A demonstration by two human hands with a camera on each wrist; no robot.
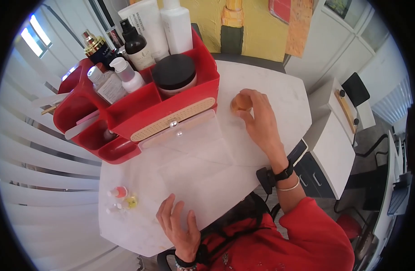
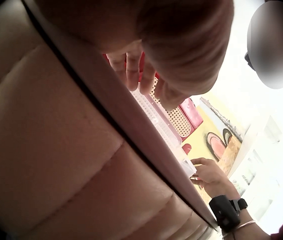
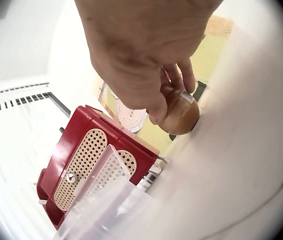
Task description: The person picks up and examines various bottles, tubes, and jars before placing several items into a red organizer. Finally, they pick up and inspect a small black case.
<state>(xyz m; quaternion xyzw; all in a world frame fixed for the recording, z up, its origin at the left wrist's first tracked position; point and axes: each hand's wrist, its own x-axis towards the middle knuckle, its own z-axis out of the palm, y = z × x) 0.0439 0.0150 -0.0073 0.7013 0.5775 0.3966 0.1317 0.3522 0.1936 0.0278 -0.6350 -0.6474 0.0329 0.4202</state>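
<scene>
My right hand [image 1: 262, 124] curls its fingers and thumb round a small round orange-brown jar [image 1: 240, 104] on the white table [image 1: 279, 90], right of the red organizer [image 1: 164, 106]. In the right wrist view the jar [image 3: 181, 114] touches the tabletop, and part of it is hidden by the hand [image 3: 141, 55]. My left hand [image 1: 180, 228] hovers or rests at the table's near edge, fingers spread, holding nothing. Out from the organizer's front extends a translucent drawer [image 1: 189, 140].
Bottles and a black-lidded jar [image 1: 174, 72] fill the organizer. Small bottles, one with pink-red [image 1: 121, 192] and one with yellow contents [image 1: 132, 201], are at the table's left. A white cabinet [image 1: 329, 153] stands to the right.
</scene>
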